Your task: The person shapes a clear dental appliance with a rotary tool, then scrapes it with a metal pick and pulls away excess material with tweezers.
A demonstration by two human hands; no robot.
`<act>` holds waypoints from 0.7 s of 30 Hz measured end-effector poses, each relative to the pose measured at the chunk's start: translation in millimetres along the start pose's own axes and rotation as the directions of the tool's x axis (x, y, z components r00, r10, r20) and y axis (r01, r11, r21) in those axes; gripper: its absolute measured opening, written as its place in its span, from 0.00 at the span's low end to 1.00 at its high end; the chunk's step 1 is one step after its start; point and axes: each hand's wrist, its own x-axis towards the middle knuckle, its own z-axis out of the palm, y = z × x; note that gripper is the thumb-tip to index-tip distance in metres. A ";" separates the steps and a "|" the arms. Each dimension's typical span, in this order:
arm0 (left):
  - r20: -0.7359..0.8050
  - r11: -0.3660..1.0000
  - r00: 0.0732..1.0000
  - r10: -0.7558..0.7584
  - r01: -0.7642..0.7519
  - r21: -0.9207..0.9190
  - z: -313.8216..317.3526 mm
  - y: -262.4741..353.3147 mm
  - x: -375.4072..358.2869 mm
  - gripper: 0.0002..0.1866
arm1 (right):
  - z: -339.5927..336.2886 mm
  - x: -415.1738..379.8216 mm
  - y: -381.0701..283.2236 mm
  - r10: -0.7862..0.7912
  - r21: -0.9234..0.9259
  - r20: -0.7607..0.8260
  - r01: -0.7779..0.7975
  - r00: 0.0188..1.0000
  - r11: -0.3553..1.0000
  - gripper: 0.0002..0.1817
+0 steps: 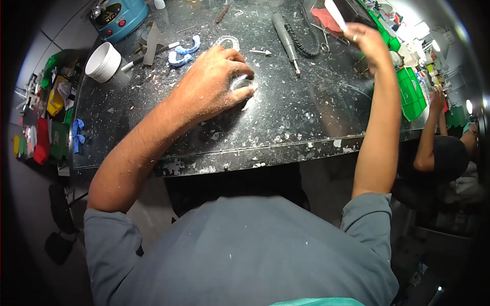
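Observation:
My left hand (217,76) rests low over the dark bench, its fingers curled around a whitish, see-through plastic piece (241,82), mostly hidden by the fingers. White dust lies on the bench beside it. Just beyond these fingers is a clear dental tray (228,42), with two blue dental trays (179,57) to the left. My right hand (370,46) is raised at the far right, fingers closed on the end of a long white tapered object (335,14) whose kind I cannot make out. Near it lie a pink sheet (326,20) and a scissor-handled tool (325,46).
A rotary handpiece (285,38) with a coiled cord (303,45) lies between my hands, near a small pointed bit (261,52). On the left are a white cup (103,62) and a blue machine (122,20). At right, a green bin (411,94) stands near another person's arm (426,145).

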 end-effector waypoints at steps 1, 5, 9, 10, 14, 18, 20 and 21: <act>0.006 0.999 1.000 -0.008 0.008 -0.042 -1.4 -2.8 -0.2 0.13 | 4.0 -0.3 -17.2 -0.039 0.258 0.012 0.034 0.999 0.966 0.11; -0.060 0.972 0.990 -0.131 0.117 -0.206 -5.6 -9.4 2.9 0.13 | 58.7 -21.5 -90.5 -0.207 0.654 -0.127 0.239 0.970 0.717 0.08; -0.157 0.658 0.882 -0.445 0.203 -0.725 -13.5 -13.3 4.2 0.11 | 121.8 -39.3 -74.8 -0.421 0.674 -0.239 0.461 0.875 0.577 0.05; -0.167 0.588 0.860 -0.482 0.176 -0.790 -13.3 -17.2 2.7 0.11 | 130.1 -41.8 -62.4 -0.490 0.655 -0.161 0.464 0.857 0.596 0.04; -0.125 0.473 0.833 -0.539 0.177 -0.863 -16.0 -23.4 0.1 0.09 | 146.4 -66.4 -70.8 -0.442 0.584 -0.001 0.359 0.897 0.728 0.09; -0.087 0.411 0.815 -0.572 0.194 -0.891 -9.4 -23.2 -1.6 0.10 | 138.5 -73.1 -82.3 -0.523 0.447 0.025 0.458 0.852 0.769 0.13; -0.062 0.383 0.808 -0.585 0.208 -0.900 -8.4 -26.5 -3.7 0.10 | 139.8 -69.4 -82.4 -0.577 0.415 0.003 0.524 0.817 0.744 0.12; -0.051 0.390 0.814 -0.578 0.220 -0.894 -9.2 -27.2 -5.1 0.12 | 139.5 -69.1 -82.1 -0.587 0.410 -0.005 0.537 0.810 0.737 0.11</act>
